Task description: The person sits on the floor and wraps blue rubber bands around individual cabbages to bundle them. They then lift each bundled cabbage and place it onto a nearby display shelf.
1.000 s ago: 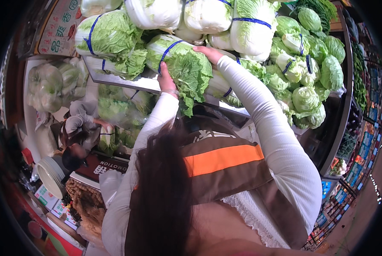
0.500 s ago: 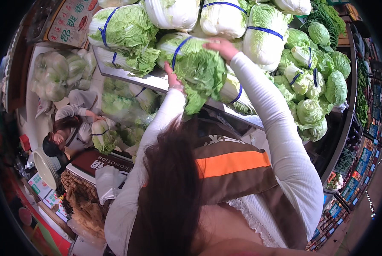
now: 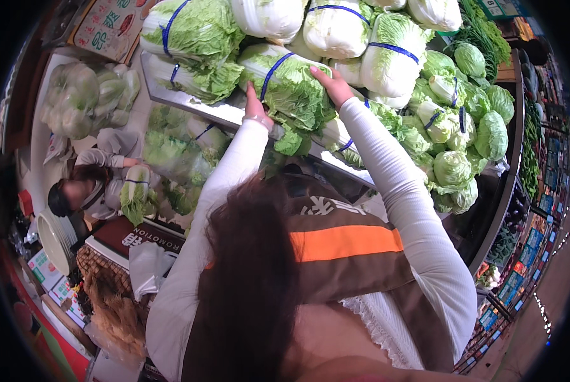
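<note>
1. Head view: the left hand [image 3: 255, 107] and right hand [image 3: 331, 83] each press a spread grip on either side of the banded cabbage [image 3: 289, 86] — it has slid further down the pile, toward the metal shelf [image 3: 224, 114] edge.
2. A co-worker [image 3: 100, 178] crouches at left, holding another cabbage.

Left of my steel display shelf [image 3: 189, 108], a crouching co-worker in grey [image 3: 104, 172] holds a banded cabbage [image 3: 134, 194] (clear bagged cabbages [image 3: 84, 99] piled behind); round green cabbages [image 3: 466, 137] crowd its right.
</note>
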Motion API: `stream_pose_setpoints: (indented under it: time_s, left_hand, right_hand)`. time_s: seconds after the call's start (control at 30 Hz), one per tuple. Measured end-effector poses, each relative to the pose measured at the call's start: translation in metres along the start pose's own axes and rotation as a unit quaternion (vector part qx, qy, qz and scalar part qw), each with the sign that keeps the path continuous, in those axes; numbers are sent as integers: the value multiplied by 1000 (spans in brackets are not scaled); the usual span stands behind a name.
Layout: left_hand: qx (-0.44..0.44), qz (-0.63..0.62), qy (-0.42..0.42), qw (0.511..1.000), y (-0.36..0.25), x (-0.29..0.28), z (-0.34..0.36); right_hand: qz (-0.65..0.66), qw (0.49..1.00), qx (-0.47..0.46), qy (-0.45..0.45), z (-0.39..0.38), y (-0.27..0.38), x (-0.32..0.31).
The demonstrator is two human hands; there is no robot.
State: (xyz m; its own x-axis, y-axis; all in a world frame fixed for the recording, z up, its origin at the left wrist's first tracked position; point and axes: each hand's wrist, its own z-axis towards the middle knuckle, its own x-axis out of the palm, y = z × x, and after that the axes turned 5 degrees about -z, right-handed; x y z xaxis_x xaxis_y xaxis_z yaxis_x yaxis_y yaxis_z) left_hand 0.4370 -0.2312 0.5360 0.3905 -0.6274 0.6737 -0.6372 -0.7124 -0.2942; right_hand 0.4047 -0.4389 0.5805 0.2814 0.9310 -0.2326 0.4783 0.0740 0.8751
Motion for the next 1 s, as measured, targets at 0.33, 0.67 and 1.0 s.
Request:
stream_pose_setpoints:
  time_s: [0.33,0.67,1.0]
  left_hand:
    - [124,475,229,841,76,-45,-76]
    - [17,471,-24,882,112,-17,-59]
    - [102,631,19,769,165,-17,-36]
  right_hand:
    - [-399,856,-317,82,2,-39,-65]
    - [-543,790,-265,101,5,-16,-54]
    - [-383,860,-336,-22,-31,-54,-106]
